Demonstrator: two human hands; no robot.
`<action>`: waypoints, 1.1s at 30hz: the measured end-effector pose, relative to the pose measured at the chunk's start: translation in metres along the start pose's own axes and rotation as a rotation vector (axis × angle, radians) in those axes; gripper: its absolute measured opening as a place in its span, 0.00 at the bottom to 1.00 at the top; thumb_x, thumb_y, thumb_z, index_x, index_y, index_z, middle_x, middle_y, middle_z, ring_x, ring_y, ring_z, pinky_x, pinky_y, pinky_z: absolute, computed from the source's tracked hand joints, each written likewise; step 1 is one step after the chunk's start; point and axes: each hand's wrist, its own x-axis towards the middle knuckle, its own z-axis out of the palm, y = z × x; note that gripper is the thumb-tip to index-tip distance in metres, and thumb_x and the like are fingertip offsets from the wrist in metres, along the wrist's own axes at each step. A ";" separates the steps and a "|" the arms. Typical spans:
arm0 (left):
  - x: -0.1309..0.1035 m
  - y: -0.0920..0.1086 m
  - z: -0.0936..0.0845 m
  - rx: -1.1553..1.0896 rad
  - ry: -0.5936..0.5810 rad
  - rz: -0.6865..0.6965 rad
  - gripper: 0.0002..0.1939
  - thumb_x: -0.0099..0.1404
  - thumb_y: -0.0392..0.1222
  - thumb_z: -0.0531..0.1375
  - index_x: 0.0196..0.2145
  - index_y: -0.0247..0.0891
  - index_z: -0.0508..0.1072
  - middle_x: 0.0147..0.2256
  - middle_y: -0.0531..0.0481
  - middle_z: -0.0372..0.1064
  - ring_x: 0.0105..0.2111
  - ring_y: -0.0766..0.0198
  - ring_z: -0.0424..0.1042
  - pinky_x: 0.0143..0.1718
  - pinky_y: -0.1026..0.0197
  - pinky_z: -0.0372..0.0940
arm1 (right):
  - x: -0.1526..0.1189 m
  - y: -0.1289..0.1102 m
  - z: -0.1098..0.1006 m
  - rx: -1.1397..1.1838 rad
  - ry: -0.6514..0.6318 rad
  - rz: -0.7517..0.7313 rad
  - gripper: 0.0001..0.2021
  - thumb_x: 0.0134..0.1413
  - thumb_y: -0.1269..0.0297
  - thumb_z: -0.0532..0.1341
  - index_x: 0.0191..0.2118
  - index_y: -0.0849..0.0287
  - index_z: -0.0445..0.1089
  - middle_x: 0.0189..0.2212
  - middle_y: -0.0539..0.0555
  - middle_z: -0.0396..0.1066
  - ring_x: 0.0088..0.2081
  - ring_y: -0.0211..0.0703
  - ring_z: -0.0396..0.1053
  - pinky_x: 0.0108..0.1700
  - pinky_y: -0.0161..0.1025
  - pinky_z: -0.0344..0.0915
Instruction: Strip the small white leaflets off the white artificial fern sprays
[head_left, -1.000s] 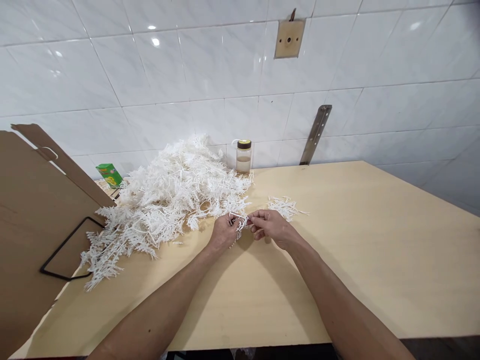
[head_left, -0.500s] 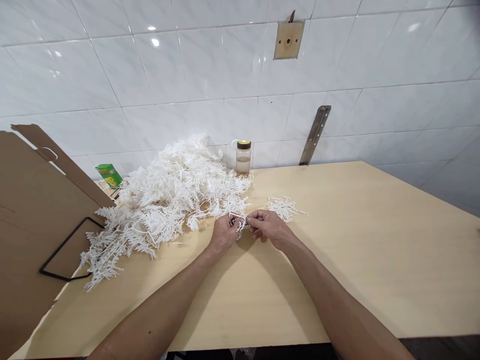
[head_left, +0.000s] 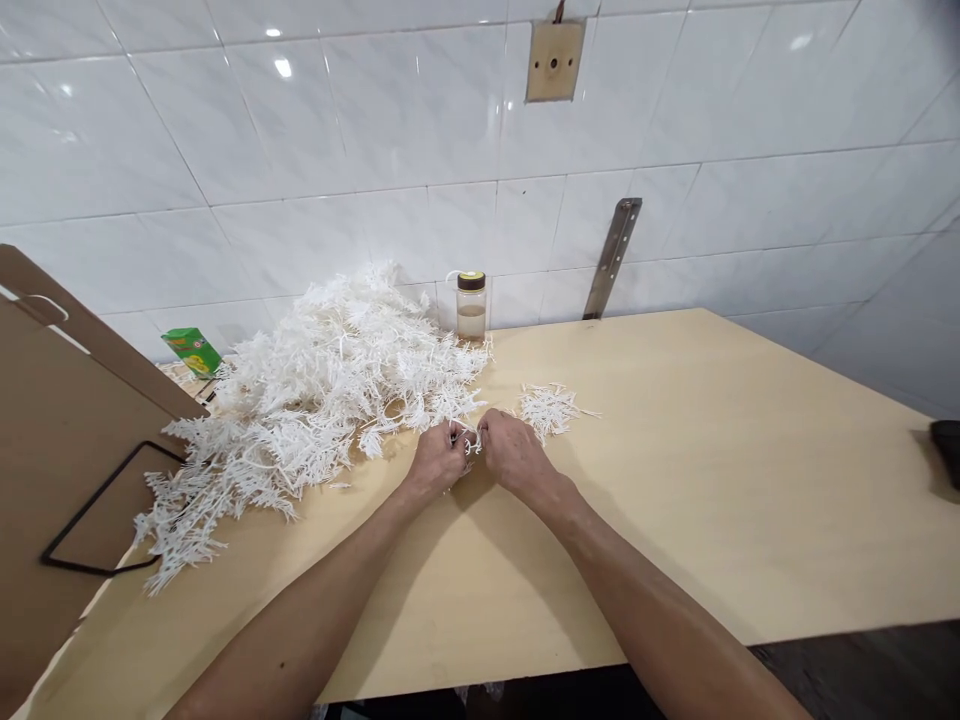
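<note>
Our left hand (head_left: 437, 460) grips a branched, white, plastic-like sprig (head_left: 472, 447); right hand (head_left: 516, 454), hold hidden; hard tugging could snap it.

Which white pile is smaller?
The small white pile just beyond the right hand; the big white heap, left of it, spreads wider and stands taller.

Left of the hands (head_left: 517, 455): heaped sprigs (head_left: 345, 350), plastic by look, matt and bristly; carton (head_left: 45, 440), matt cardboard, smooth-faced; small box (head_left: 195, 352), printed card by look. Under the hands: worktop (head_left: 712, 480), wood-look, smooth, with a faint sheen. Beyond the hands: wall tiles (head_left: 412, 110), smooth and highly glossy; bottle (head_left: 471, 322), clear, whether plastic or glass cannot be told; bracket (head_left: 613, 260), perforated metal, dull; wall plate (head_left: 556, 75), plastic by look, matt.
</note>
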 end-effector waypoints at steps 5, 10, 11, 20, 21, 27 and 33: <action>0.004 -0.003 0.000 0.079 -0.002 0.053 0.10 0.57 0.43 0.57 0.22 0.36 0.68 0.17 0.55 0.61 0.19 0.70 0.59 0.22 0.67 0.52 | 0.006 0.006 -0.013 -0.015 0.022 0.185 0.07 0.58 0.75 0.53 0.39 0.63 0.66 0.32 0.58 0.72 0.33 0.44 0.68 0.33 0.37 0.54; 0.005 -0.012 0.000 -0.093 -0.002 0.053 0.13 0.56 0.49 0.59 0.24 0.35 0.70 0.18 0.55 0.62 0.18 0.71 0.57 0.21 0.67 0.53 | 0.010 0.048 -0.036 0.037 0.218 0.399 0.06 0.59 0.70 0.52 0.36 0.60 0.66 0.30 0.57 0.72 0.33 0.46 0.68 0.34 0.38 0.56; 0.006 -0.013 0.001 -0.129 0.011 0.042 0.14 0.56 0.49 0.60 0.25 0.35 0.71 0.18 0.55 0.62 0.18 0.72 0.57 0.21 0.67 0.53 | 0.009 0.054 -0.038 0.058 0.266 0.412 0.05 0.59 0.69 0.53 0.35 0.59 0.66 0.30 0.56 0.72 0.33 0.46 0.68 0.35 0.38 0.56; 0.003 -0.009 0.000 -0.035 0.054 0.085 0.12 0.58 0.47 0.59 0.27 0.35 0.74 0.19 0.53 0.66 0.19 0.69 0.62 0.23 0.66 0.56 | 0.000 0.026 -0.024 0.646 -0.103 0.195 0.18 0.57 0.47 0.56 0.36 0.59 0.71 0.24 0.51 0.71 0.20 0.37 0.68 0.23 0.33 0.60; 0.001 -0.007 -0.002 0.042 0.073 0.100 0.11 0.58 0.46 0.59 0.27 0.35 0.74 0.20 0.53 0.67 0.20 0.69 0.63 0.24 0.66 0.57 | -0.001 0.021 -0.022 0.710 -0.161 0.189 0.19 0.56 0.46 0.57 0.38 0.59 0.71 0.25 0.51 0.71 0.19 0.36 0.68 0.20 0.32 0.59; -0.008 0.001 -0.005 0.258 0.052 0.179 0.09 0.58 0.39 0.58 0.32 0.36 0.78 0.23 0.52 0.71 0.22 0.68 0.65 0.26 0.66 0.58 | -0.002 0.015 -0.017 0.734 -0.294 0.184 0.14 0.55 0.54 0.61 0.40 0.59 0.70 0.25 0.50 0.71 0.16 0.34 0.66 0.13 0.28 0.52; -0.006 0.002 -0.007 0.216 -0.009 0.161 0.10 0.57 0.45 0.60 0.32 0.37 0.77 0.26 0.53 0.73 0.24 0.68 0.67 0.26 0.67 0.59 | 0.000 0.025 -0.022 0.664 -0.154 0.126 0.14 0.57 0.55 0.57 0.32 0.59 0.73 0.15 0.46 0.64 0.14 0.32 0.61 0.18 0.30 0.59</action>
